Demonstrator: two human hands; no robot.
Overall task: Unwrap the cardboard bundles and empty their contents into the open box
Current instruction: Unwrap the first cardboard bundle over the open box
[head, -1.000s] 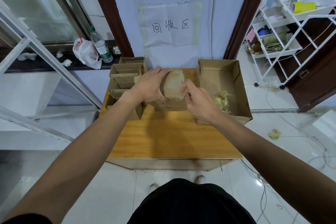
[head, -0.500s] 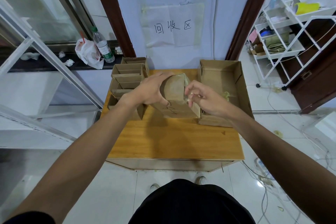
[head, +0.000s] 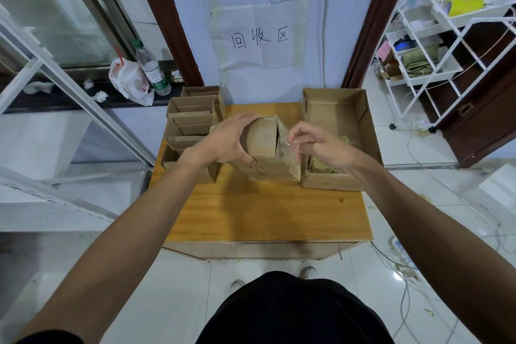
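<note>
Left grip (head: 226, 142) clasps the cardboard bundle (head: 262, 141) from its left side, toward the far edge of the surface (head: 265, 212). Right grip (head: 318, 145) pinches clear wrap (head: 288, 154) on the bundle's right face. The open box (head: 329, 183) lies just beside, rightward, nearer the right grip.

L hand (head: 226, 142) and R hand (head: 321, 145) bare, forearms (head: 139, 232) bare too, right down to frame edge. Black sleeve (head: 50, 340) edge at 7 o'clock corner on L arm, only a sliver in view. Black garment (head: 293, 313) at 6 o'clock, plain dark fabric w/ faint vertical creases; shirt or shorts, can't tell. Light shoe tips (head: 308, 271) just past its top edge, approx 6 o'clock, mostly hidden.
</note>
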